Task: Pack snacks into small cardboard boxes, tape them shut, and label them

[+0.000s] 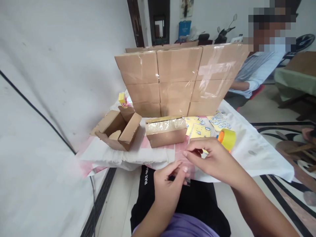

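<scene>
Left hand point(168, 181) over desk point(249, 148) front edge, thumb and fingers closed in pinch on clear film point(188, 182) (faint, hard to see); right hand point(213, 158) just above, fingertips pinched together, can't tell if it grips film too; taped box point(166, 136) beyond hands; open carton point(118, 130) left of it; yellow tape roll point(228, 139) beside right hand.

a tall brown taped cardboard wall point(176, 79) bars the back of the white-and-pink cloth-covered surface point(259, 154). between the open brown cardboard box point(132, 128) and the low brown box with a shiny taped top point(168, 136) runs a narrow gap. the yellow roll with an orange core point(228, 140) partly obstructs the right side; past it, there seems wide room.
</scene>
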`<action>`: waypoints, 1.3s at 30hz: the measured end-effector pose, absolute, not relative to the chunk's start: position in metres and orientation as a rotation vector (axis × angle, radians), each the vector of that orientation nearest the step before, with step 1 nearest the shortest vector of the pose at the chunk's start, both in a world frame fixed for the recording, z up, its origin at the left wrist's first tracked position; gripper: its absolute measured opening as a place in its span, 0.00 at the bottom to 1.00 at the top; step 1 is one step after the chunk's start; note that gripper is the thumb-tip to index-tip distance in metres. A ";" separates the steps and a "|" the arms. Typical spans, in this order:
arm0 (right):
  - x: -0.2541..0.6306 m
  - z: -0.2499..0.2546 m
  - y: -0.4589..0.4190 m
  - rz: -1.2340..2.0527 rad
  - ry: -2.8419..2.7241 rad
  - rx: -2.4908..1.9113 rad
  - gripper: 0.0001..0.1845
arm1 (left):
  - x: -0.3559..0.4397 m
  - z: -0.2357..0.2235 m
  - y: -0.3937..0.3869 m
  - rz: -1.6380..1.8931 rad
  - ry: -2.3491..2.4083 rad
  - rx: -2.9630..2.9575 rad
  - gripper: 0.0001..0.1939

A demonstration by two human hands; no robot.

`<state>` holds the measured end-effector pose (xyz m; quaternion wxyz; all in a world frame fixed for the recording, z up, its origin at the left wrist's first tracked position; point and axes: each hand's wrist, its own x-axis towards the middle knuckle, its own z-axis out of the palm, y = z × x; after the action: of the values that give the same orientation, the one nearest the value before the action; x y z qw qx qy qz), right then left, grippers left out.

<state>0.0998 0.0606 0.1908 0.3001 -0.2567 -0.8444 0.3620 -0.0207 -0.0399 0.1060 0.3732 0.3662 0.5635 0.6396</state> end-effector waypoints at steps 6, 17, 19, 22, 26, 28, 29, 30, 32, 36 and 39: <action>0.129 0.201 0.062 0.705 -1.878 -0.497 0.08 | -0.057 0.067 -0.023 1.347 1.434 0.914 0.35; 0.107 0.230 0.160 1.543 -1.990 0.105 0.18 | -0.172 0.087 0.092 1.230 2.231 1.870 0.26; 0.070 0.208 0.188 1.728 -2.058 0.132 0.25 | -0.184 0.083 0.108 0.986 2.229 1.853 0.28; 0.013 0.168 0.230 1.559 -2.230 -0.362 0.23 | -0.190 0.072 0.114 0.888 2.222 1.853 0.25; -0.033 0.128 0.268 1.309 -2.270 -0.593 0.18 | -0.185 0.067 0.105 0.829 2.276 1.860 0.26; -0.036 0.119 0.276 1.307 -2.244 -0.582 0.19 | -0.182 0.068 0.101 0.806 2.300 1.857 0.27; -0.035 0.118 0.277 1.304 -2.228 -0.575 0.19 | -0.181 0.070 0.100 0.787 2.316 1.851 0.27; -0.031 0.119 0.276 1.299 -2.216 -0.566 0.20 | -0.180 0.071 0.100 0.757 2.336 1.845 0.27; -0.020 0.127 0.269 1.315 -2.156 -0.523 0.20 | -0.180 0.073 0.100 0.682 2.372 1.838 0.27; 0.004 0.160 0.246 1.549 -1.766 -0.219 0.22 | -0.187 0.071 0.103 0.630 2.285 1.893 0.29; 0.016 0.184 0.235 1.688 -1.492 0.012 0.28 | -0.190 0.069 0.104 0.679 2.215 1.897 0.29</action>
<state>0.0165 0.2352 0.1843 0.4300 0.0050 -0.5980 0.6764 -0.1901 0.1039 0.0686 0.0736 0.6319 0.7376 0.2262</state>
